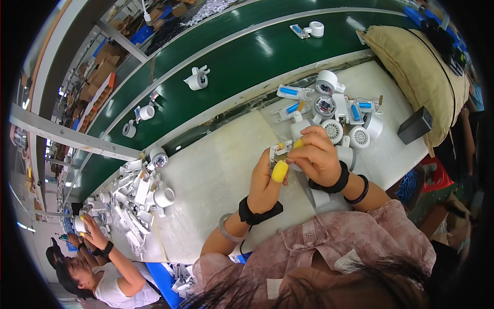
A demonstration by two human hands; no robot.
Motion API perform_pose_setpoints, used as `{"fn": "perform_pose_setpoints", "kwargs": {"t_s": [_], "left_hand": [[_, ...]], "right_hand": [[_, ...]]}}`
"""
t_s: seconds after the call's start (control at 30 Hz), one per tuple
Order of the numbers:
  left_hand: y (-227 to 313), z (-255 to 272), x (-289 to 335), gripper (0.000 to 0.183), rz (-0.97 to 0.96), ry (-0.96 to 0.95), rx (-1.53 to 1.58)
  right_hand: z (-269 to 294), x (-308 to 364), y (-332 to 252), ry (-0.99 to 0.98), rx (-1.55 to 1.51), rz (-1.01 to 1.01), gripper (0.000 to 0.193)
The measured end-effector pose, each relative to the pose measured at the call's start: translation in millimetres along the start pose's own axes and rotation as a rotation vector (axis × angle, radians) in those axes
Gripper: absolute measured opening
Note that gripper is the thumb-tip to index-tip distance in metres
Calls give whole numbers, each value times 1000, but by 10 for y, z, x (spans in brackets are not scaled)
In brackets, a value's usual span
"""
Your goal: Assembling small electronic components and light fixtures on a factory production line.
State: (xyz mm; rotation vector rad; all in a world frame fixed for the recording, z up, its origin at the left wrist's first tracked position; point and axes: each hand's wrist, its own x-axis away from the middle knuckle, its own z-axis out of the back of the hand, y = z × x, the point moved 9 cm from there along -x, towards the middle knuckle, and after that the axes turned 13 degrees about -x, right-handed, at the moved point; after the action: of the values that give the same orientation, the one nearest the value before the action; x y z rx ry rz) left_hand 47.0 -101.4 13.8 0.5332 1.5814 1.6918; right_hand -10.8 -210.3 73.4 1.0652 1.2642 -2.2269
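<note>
Holding a white part (275,151) (small), left hand (264,186) sits beside right hand (320,158).

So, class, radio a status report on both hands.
Left hand: holding small white part. Right hand: at it, grip unclear. Round white parts clustered beyond.

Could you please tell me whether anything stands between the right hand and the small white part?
Nothing visible does: the right hand is close beside the small white part in the left hand; whether it touches is unclear.

Factory with green conveyor belt (247,67)
</note>
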Motion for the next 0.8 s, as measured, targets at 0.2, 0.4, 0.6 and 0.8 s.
{"fn": "perform_pose_setpoints", "kwargs": {"t_s": [0.2,0.4,0.6,0.8], "left_hand": [[-17,19,19,36,-16,6,-44],[-23,46,11,31,0,48,-89],[-129,128,-15,21,87,58,-122],[-186,88,-78,33,250,-25,51]], "right_hand": [[-24,-5,1,-17,-11,-10,24],[-56,14,18,-18,-11,-42,24],[-85,44,29,-33,69,-70,21],[-52,-39,15,-50,47,-82,24]]}}
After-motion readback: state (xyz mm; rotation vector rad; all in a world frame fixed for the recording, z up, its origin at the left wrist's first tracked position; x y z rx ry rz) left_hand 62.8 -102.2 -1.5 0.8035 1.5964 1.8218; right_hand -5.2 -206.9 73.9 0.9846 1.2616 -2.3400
